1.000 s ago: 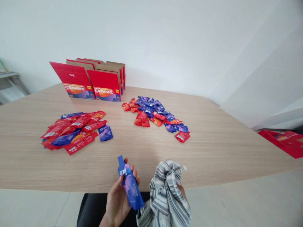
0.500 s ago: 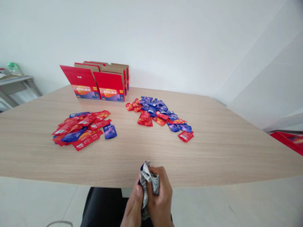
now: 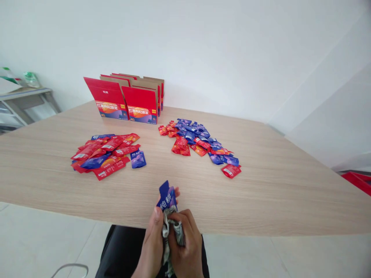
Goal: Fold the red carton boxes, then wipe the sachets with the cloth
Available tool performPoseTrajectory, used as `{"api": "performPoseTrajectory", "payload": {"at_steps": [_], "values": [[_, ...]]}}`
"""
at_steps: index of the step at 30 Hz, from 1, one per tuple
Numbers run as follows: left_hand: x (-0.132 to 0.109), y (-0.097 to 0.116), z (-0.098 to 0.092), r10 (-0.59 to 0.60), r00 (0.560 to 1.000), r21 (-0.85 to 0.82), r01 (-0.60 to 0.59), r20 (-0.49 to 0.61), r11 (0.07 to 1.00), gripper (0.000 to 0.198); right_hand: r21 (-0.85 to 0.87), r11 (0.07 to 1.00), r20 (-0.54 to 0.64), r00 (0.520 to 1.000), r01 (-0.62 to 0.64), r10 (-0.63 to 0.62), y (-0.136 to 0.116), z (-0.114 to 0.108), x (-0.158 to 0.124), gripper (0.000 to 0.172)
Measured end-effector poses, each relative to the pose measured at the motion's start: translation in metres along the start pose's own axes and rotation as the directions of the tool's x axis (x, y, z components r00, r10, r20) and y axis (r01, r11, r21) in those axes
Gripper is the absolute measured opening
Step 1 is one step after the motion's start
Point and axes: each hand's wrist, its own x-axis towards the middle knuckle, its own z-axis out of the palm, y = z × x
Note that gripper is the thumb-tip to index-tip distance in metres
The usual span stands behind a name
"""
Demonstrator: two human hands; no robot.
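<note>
At the table's near edge, my left hand (image 3: 153,235) is closed around a blue pouch (image 3: 167,197), whose printed front and notched top stick up above the thumb. My right hand (image 3: 187,241) grips a crumpled grey-and-white striped cloth (image 3: 166,227) and presses it against the lower part of the pouch. The cloth hides that lower part. Past my hands, a single blue pouch (image 3: 138,159) lies beside a heap of red and blue pouches (image 3: 108,152) on the left. A second, looser heap of smaller-looking pouches (image 3: 191,135) spreads across the table's middle.
Several open red cartons (image 3: 139,102) stand at the back left of the wooden table (image 3: 275,185). One red pouch (image 3: 231,170) lies at the loose heap's right end. A red box (image 3: 358,181) shows at the right edge, and a side table (image 3: 27,94) stands far left.
The blue pouch's printed front now shows above the cloth, where before the cloth mostly covered it. Both hands have shifted slightly left in view, and the camera view has turned a little.
</note>
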Motion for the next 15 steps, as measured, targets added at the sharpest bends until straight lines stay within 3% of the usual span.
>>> {"api": "performPoseTrajectory", "payload": {"at_steps": [5,7,10,15], "values": [[-0.028,-0.049,-0.010,-0.134,0.991,0.007,0.134,-0.019,0.991,0.062,-0.021,0.999,-0.101,0.994,-0.044,0.042,0.007,-0.023,0.023,0.022],[-0.033,-0.059,-0.010,-0.159,0.987,0.008,0.159,-0.006,0.987,0.058,-0.043,0.997,-0.108,0.992,-0.062,0.057,0.010,-0.032,0.032,0.020],[-0.025,-0.046,-0.002,-0.140,0.990,-0.026,0.140,-0.001,0.990,0.062,-0.025,0.997,-0.072,0.995,-0.075,0.073,0.011,-0.029,0.032,0.017],[0.004,0.007,0.010,-0.028,0.999,0.067,0.031,-0.043,0.997,0.068,0.025,0.998,0.031,0.998,-0.058,0.057,0.005,0.000,0.012,0.025]]}}
